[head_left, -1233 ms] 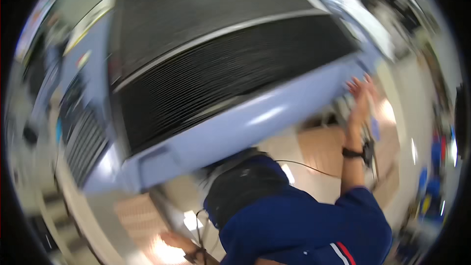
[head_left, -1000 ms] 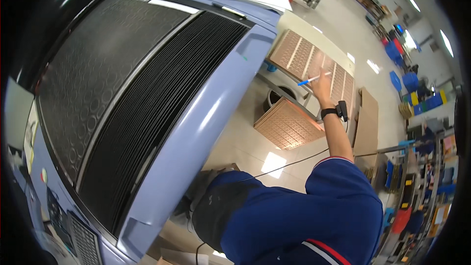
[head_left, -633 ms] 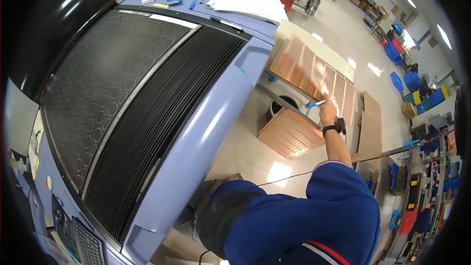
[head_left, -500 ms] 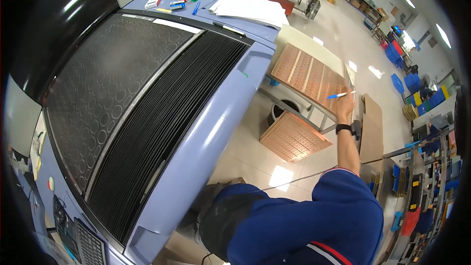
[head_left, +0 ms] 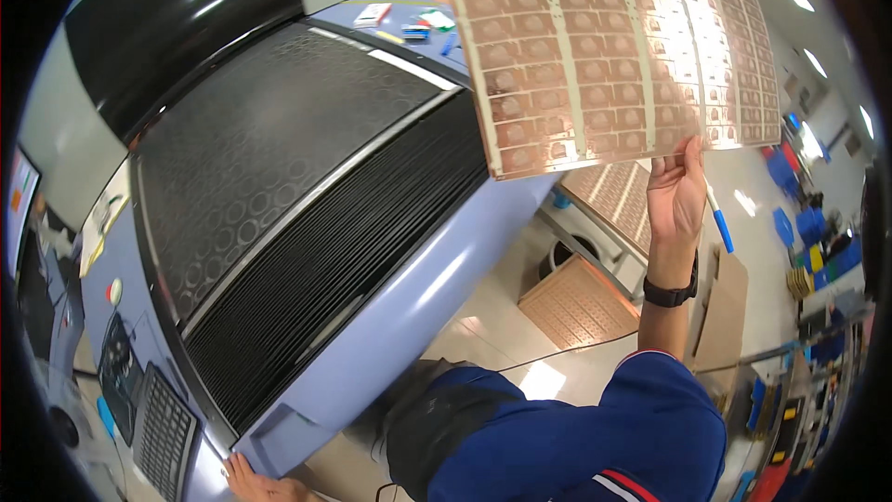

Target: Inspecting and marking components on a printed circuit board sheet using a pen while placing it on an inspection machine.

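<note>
My right hand [head_left: 676, 195] grips the lower edge of a copper-coloured circuit board panel [head_left: 602, 46], thumb in front, and holds it up to the right of the machine. Rows of small repeated patterns and pale strips cover the panel. A white pen with a blue end [head_left: 720, 221] sticks out from the same hand. At the lower left, my left hand [head_left: 265, 483] lies on the near corner of the blue-grey machine [head_left: 395, 293], fingers stretched out beside the keyboard [head_left: 165, 437]. Its wrist is partly cut off by the picture's edge.
The machine has a dark bed with ring marks [head_left: 279, 139] and a black ribbed strip [head_left: 344, 270]. More copper panels lie on a stand [head_left: 609, 197]; another copper panel [head_left: 581, 305] leans below. A brown board [head_left: 723, 311] is at the right.
My right hand has lifted a copper panel up and toward the machine from near the stand, the pen still with it. My left hand has come into view at the machine's corner.
</note>
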`<state>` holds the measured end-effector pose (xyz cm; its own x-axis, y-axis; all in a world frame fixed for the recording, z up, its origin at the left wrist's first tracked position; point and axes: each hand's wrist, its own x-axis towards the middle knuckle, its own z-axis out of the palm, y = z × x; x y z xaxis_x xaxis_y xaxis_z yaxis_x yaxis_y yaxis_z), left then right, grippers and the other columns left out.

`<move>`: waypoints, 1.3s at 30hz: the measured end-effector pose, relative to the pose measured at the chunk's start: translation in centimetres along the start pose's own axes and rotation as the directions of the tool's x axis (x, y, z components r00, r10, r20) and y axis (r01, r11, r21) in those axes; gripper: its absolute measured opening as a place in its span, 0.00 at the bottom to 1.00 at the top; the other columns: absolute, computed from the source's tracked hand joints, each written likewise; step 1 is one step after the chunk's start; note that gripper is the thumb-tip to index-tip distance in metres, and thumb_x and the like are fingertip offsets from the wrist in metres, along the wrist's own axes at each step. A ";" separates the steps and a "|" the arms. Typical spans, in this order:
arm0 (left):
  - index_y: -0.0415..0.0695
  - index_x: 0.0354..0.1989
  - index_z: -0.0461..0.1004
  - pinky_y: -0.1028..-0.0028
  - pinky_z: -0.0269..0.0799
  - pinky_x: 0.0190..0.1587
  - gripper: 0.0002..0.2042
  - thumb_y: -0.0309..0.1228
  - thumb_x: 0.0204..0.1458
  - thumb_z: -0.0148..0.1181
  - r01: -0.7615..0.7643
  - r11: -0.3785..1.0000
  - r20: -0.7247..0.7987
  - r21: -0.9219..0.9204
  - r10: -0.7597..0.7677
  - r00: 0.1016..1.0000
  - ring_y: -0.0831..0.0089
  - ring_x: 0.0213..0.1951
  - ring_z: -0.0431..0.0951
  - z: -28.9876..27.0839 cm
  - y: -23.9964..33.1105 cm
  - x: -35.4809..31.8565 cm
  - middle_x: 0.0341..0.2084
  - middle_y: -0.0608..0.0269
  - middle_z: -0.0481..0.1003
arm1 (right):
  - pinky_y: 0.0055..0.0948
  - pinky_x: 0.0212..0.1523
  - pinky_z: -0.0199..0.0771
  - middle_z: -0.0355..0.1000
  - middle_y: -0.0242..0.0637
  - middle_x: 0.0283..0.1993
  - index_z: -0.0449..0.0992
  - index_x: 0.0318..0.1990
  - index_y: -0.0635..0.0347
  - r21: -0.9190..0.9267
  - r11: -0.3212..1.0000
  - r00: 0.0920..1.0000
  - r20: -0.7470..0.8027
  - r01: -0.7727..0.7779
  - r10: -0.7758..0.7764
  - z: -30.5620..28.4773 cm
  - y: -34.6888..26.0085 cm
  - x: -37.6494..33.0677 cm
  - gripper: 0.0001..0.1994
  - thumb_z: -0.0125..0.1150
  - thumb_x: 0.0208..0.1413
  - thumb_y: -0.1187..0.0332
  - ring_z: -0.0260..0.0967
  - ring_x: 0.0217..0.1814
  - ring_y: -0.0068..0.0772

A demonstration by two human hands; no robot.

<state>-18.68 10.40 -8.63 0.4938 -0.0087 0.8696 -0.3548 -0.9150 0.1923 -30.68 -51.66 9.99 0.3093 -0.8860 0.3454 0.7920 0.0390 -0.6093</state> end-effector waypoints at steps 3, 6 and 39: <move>0.30 0.47 0.79 0.50 0.60 0.65 0.23 0.34 0.69 0.36 0.027 0.999 0.020 0.040 -0.028 0.999 0.48 0.55 0.76 0.4 -0.1 -0.2 0.48 0.44 0.79 | 0.27 0.42 0.80 0.77 0.28 0.43 0.74 0.45 0.55 0.087 0.993 0.990 0.121 -0.085 0.074 3.4 2.7 -0.5 0.07 0.53 0.69 0.64 0.76 0.44 0.23; 0.30 0.46 0.79 0.50 0.58 0.67 0.23 0.33 0.69 0.36 0.096 0.995 -0.010 0.009 -0.096 0.995 0.49 0.57 0.74 0.1 0.0 -0.2 0.47 0.46 0.79 | 0.23 0.42 0.82 0.77 0.27 0.46 0.72 0.48 0.57 0.094 0.976 0.939 0.307 -0.194 0.157 9.6 6.1 -4.7 0.08 0.50 0.70 0.65 0.76 0.44 0.18; 0.32 0.39 0.81 0.46 0.55 0.67 0.20 0.32 0.61 0.42 0.296 0.955 -0.070 -0.019 -0.296 0.953 0.48 0.53 0.75 0.2 2.2 -0.8 0.41 0.49 0.80 | 0.23 0.36 0.71 0.72 0.23 0.35 0.72 0.45 0.47 0.078 0.845 0.814 0.328 -0.530 0.480 6.7 14.3 -12.7 0.09 0.50 0.70 0.57 0.70 0.35 0.22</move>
<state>-19.76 8.28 -9.00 0.5202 0.2909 0.8030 -0.2076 -0.8689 0.4493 -19.76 -36.78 1.64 0.8044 -0.5508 0.2224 0.5460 0.5381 -0.6421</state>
